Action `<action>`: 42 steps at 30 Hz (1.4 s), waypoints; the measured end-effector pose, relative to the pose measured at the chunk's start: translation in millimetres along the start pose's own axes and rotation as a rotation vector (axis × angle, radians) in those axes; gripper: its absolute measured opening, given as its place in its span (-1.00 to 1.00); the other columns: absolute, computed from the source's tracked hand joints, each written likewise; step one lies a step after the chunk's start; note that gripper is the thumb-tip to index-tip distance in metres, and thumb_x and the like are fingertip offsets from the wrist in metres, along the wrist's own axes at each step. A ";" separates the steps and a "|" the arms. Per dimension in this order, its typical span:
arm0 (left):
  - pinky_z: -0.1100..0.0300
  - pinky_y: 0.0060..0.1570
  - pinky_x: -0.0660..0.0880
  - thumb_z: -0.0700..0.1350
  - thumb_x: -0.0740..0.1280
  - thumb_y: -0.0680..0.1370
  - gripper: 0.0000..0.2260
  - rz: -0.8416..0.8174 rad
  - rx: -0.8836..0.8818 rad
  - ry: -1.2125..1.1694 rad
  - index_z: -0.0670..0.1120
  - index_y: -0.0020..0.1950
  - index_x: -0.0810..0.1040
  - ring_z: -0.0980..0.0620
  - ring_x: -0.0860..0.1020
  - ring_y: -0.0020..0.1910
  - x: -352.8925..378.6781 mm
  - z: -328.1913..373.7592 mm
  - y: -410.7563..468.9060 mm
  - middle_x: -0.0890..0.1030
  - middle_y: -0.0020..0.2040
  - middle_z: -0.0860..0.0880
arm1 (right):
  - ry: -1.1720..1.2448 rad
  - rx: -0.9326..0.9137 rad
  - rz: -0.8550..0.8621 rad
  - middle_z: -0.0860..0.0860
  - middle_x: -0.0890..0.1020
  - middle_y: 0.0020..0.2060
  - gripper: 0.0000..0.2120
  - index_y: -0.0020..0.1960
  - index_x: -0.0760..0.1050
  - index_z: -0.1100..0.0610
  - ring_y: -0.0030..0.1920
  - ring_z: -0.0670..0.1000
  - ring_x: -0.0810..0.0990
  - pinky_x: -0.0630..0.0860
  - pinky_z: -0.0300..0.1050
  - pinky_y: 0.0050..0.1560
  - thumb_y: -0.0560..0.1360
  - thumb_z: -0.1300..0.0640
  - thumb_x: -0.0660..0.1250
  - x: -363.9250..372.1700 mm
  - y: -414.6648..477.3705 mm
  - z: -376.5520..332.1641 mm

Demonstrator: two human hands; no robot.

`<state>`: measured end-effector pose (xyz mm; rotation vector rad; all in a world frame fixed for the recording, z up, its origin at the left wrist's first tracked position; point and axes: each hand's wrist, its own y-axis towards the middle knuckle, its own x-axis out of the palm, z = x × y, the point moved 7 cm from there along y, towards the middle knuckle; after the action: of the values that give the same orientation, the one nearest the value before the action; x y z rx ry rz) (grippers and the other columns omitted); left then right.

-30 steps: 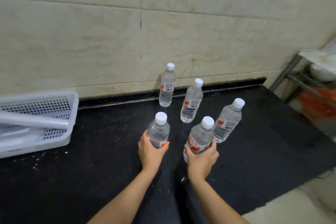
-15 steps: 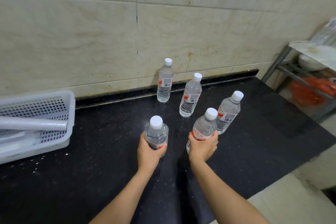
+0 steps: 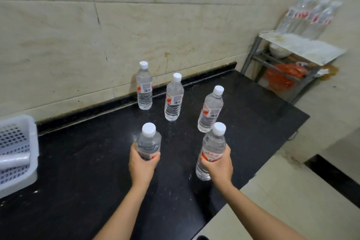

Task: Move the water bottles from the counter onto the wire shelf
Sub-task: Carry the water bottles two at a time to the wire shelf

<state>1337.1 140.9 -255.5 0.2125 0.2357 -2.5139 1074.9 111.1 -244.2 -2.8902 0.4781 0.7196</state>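
My left hand [image 3: 143, 165] grips a clear, white-capped water bottle [image 3: 149, 142] around its middle, above the black counter [image 3: 78, 161]. A second bottle [image 3: 213, 146] is held in my right hand [image 3: 219, 165], its base lifted off the counter. Three more bottles stand upright behind: one by the wall [image 3: 144, 88], one in the middle [image 3: 174, 99], one to the right [image 3: 210, 110]. The wire shelf [image 3: 303, 48] stands at the far right beyond the counter's end, with several bottles [image 3: 309, 16] on its top.
A white perforated basket [image 3: 17, 152] holding a white roll sits at the counter's left edge. The tiled wall runs behind the counter. Under the shelf top lie a bowl [image 3: 277, 51] and an orange bag [image 3: 282, 76]. Pale floor shows at lower right.
Both hands have lifted their bottles off the counter and moved them slightly apart. The view has swung right, bringing the shelf and its bottles into sight.
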 end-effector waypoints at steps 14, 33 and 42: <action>0.12 0.02 0.41 -0.30 0.52 0.25 -0.53 -0.197 0.008 -0.031 -0.01 0.03 0.40 -0.09 0.55 -0.01 145.1 31.7 -91.7 0.56 -0.04 -0.08 | 0.025 0.052 0.080 -0.06 0.53 -0.02 -0.31 0.21 0.28 -0.08 -0.03 0.05 0.54 0.40 -0.16 -0.04 0.20 0.15 0.55 -177.1 22.8 68.9; -0.05 0.14 0.48 -0.31 0.51 0.27 -0.48 -0.677 0.163 0.023 -0.07 0.15 0.42 -0.08 0.54 0.08 485.0 105.8 -241.7 0.56 0.06 -0.08 | 0.009 0.064 0.360 -0.03 0.58 0.12 -0.24 0.30 0.27 -0.04 0.10 0.06 0.56 0.42 -0.15 0.02 0.20 0.17 0.52 -468.7 143.3 181.1; 0.16 -0.08 0.47 -0.32 0.53 0.24 -0.50 -0.839 0.185 -0.009 -0.10 0.11 0.46 -0.04 0.57 -0.06 625.3 135.0 -206.8 0.60 -0.02 -0.08 | 0.016 0.063 0.365 -0.11 0.52 -0.01 -0.24 0.29 0.26 -0.01 -0.01 -0.01 0.53 0.47 -0.08 0.06 0.20 0.21 0.54 -527.0 258.4 198.9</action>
<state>698.3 -67.1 -227.4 0.2029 0.0917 -3.3743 461.5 50.2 -180.1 -2.7796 1.0283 0.7099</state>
